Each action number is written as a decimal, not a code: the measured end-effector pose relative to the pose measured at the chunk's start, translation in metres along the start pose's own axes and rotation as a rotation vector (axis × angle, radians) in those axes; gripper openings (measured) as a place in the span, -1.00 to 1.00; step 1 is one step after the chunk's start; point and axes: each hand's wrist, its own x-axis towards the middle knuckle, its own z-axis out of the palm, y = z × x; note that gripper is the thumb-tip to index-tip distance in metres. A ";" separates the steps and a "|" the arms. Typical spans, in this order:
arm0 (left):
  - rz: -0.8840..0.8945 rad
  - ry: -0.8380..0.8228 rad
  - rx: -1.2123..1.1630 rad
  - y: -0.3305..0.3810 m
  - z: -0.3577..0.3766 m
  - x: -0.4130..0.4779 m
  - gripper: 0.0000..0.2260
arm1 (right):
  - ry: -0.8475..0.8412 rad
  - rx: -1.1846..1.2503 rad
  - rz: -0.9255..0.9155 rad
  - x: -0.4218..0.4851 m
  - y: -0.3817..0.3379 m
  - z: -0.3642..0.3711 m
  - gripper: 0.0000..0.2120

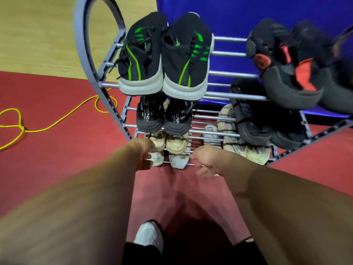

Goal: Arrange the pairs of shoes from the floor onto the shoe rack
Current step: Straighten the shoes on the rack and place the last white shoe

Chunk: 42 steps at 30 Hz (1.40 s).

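A grey shoe rack (225,74) with metal bars stands in front of me and holds several pairs. On its lowest tier sits a pair of white shoes: the left one (159,159) and the right one (179,160). My left hand (144,154) curls around the heel of the left white shoe. My right hand (205,159) is beside the right white shoe with fingers spread, one fingertip touching it. Beige shoes (174,143) sit one tier above. Black shoes with green stripes (164,54) fill the top left.
Black-and-red shoes (290,69) lie on the top right, and black lettered shoes (162,115) on the second tier. A yellow cord (57,122) trails over the red floor at left. A blue wall pad (238,16) is behind the rack. My white-shod foot (150,237) is below.
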 end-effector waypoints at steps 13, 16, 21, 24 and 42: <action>0.520 -0.272 0.557 -0.002 0.033 -0.169 -0.94 | 0.160 -0.127 -0.121 -0.184 0.076 -0.096 -0.91; 0.599 -0.254 0.606 -0.011 0.038 -0.197 -0.88 | 0.265 -0.052 -0.137 -0.220 0.118 -0.122 -0.95; 0.650 -0.252 0.651 -0.016 0.065 -0.228 -0.87 | 0.382 0.022 -0.098 -0.237 0.192 -0.151 -0.91; 0.689 -0.222 0.704 -0.018 0.101 -0.246 -0.89 | 0.359 -0.064 -0.059 -0.232 0.219 -0.160 -0.90; 0.530 -0.296 0.629 -0.030 0.161 -0.155 -0.83 | 0.118 0.068 0.002 -0.132 0.178 -0.139 -0.91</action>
